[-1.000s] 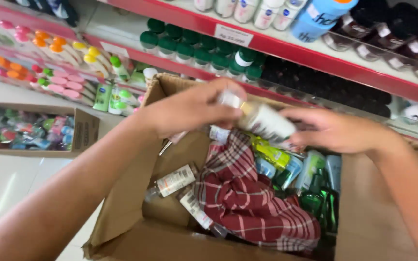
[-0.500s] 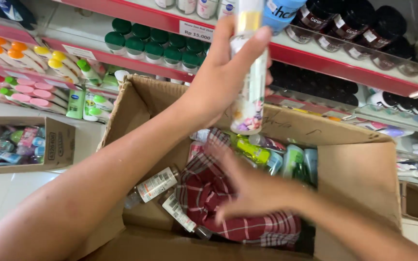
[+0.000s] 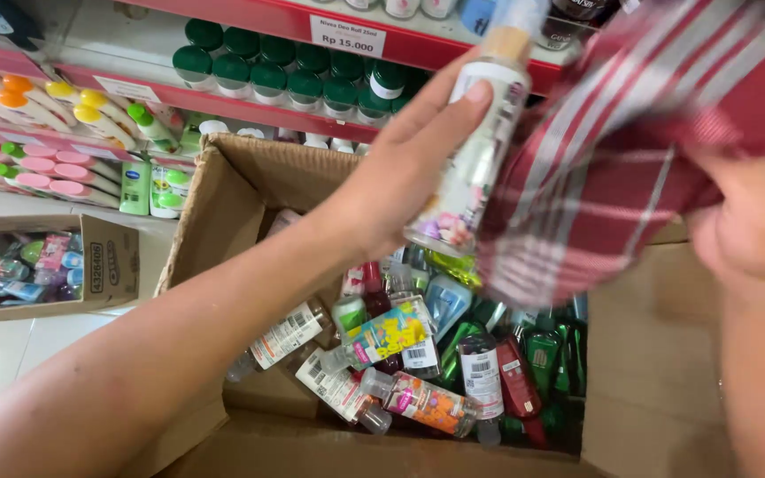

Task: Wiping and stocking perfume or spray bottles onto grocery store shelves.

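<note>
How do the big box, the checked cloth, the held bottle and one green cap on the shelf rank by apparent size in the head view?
1. big box
2. checked cloth, though it is close to the camera, so it looks enlarged
3. held bottle, in the left hand
4. green cap

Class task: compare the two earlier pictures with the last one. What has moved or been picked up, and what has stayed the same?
The right hand has taken hold of the red checked cloth that lay in the cardboard box and lifted it up beside the bottle, uncovering the small bottles beneath. The left hand still holds the pale spray bottle upright near the red shelf. The box stayed put.
</note>
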